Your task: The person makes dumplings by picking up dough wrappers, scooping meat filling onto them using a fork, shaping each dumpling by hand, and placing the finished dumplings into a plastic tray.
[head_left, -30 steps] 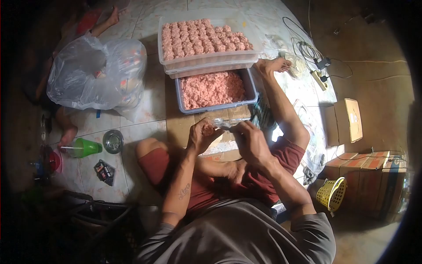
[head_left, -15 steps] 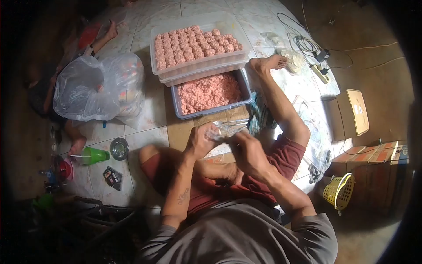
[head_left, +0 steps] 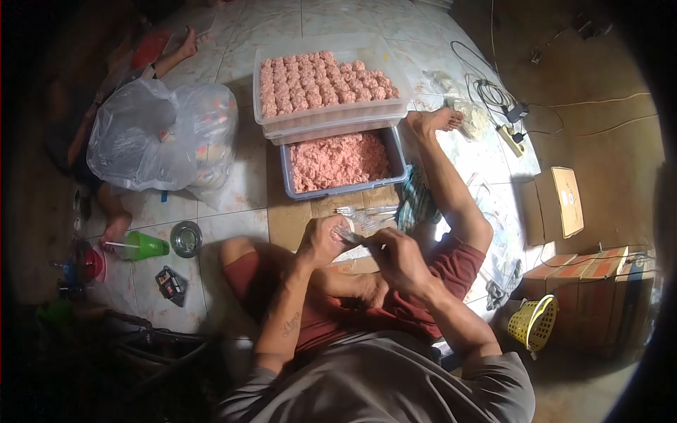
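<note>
My left hand is closed around one end of a small grey metal utensil; whether it is a fork or a spoon is unclear. The fingers of my right hand pinch its other end, partly hiding it. Just beyond both hands, several shiny forks lie on flattened cardboard. Past them stands a blue-grey tub of ground meat. Stacked clear plastic trays overlap its far side, and the top one holds rows of raw meatballs.
A dark checked cloth lies beside the tub. To the left are a stuffed clear plastic bag, a green cup, a glass ashtray and another person's foot. Cables, cartons and a yellow basket stand at right.
The camera view has shifted slightly. Both hands are a little closer to my body, so the forks on the cardboard show more clearly. The grip on the utensil continues.
</note>
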`<state>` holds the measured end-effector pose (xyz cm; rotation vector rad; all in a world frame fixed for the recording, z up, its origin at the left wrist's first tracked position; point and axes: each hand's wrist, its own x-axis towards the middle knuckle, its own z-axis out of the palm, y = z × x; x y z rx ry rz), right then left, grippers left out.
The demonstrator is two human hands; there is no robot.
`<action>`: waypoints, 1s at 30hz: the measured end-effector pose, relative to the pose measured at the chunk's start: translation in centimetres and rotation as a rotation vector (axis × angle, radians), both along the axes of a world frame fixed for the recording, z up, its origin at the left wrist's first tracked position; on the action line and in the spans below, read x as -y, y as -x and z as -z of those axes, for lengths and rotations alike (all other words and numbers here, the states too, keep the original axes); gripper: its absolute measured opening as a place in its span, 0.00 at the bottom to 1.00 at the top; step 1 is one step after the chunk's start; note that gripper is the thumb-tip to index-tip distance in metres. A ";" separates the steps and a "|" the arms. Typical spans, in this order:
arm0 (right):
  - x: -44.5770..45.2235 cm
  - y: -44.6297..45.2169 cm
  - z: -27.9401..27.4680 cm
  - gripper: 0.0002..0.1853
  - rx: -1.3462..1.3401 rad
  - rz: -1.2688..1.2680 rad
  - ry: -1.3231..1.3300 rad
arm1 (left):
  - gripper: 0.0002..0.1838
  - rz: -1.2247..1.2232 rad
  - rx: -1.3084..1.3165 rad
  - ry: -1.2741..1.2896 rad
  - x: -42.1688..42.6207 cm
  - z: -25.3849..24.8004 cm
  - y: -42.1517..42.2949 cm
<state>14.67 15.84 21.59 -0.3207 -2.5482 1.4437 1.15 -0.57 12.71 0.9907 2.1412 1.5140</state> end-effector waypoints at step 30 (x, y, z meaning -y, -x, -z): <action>-22.6 39.5 -6.7 0.20 0.213 -0.161 -0.689 | 0.15 0.297 0.094 -0.244 -3.1 8.5 -4.0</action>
